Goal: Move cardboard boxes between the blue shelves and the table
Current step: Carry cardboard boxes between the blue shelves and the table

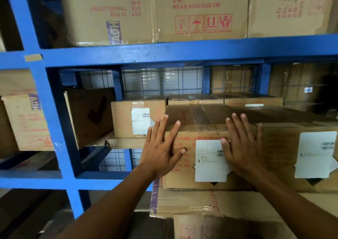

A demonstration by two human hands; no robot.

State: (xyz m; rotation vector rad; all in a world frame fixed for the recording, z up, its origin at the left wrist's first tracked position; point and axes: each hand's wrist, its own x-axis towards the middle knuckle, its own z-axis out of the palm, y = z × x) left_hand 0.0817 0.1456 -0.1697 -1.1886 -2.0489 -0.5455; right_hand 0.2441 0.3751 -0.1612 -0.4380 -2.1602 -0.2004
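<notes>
Step, as I judge it: slide brown cardboard box with white label and red print on middle level of blue metal shelves.

- Box sits on top of big brown cardboard box with red writing.
- Another brown box with white label touches it on right. Smaller boxes sit behind.
- Left hand lies flat on front left corner. Fingers straight and spread, holding nothing.
- Right hand lies flat on front, beside label. Fingers straight, tips over top edge, holding nothing.

Next move probably needs even push from both palms so box goes in straight. To pull box out, fingers must first hook round its sides.

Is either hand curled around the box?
No, the left hand and right hand both press flat, fingers straight, on the box front.
</notes>
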